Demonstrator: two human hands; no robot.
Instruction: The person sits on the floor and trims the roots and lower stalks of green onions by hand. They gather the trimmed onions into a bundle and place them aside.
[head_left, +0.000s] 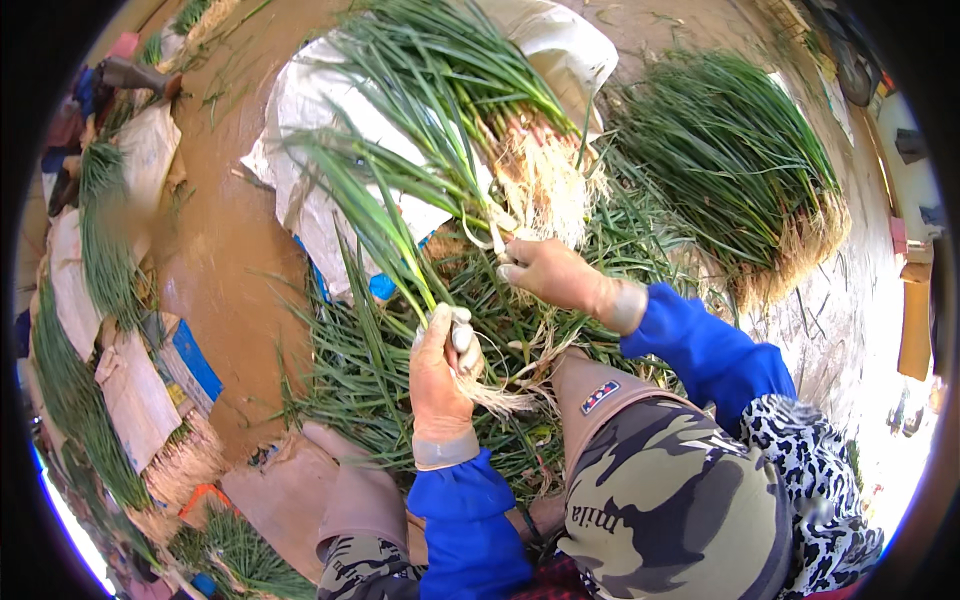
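My left hand (444, 367), in a thin glove with whitish fingertips, is closed around several green onions (401, 259); their pale roots hang below it and their leaves point up and left. To its upper right, the gloved fingers of my right hand (544, 276) pinch a white strip at the base of a green onion (491, 214). Just beyond that hand a bundle of green onions (536, 161) with bushy roots lies on a white woven sack (315, 105). Loose leaves (352, 375) are heaped beneath both hands.
A large bundle of green onions (720, 150) lies at the right on a pale sheet (844, 322). Along the left run rows of bundles (64, 375) partly under sacks (135, 386). My boots (360, 480) flank the leaf heap. Another person's boot (139, 77) shows at upper left.
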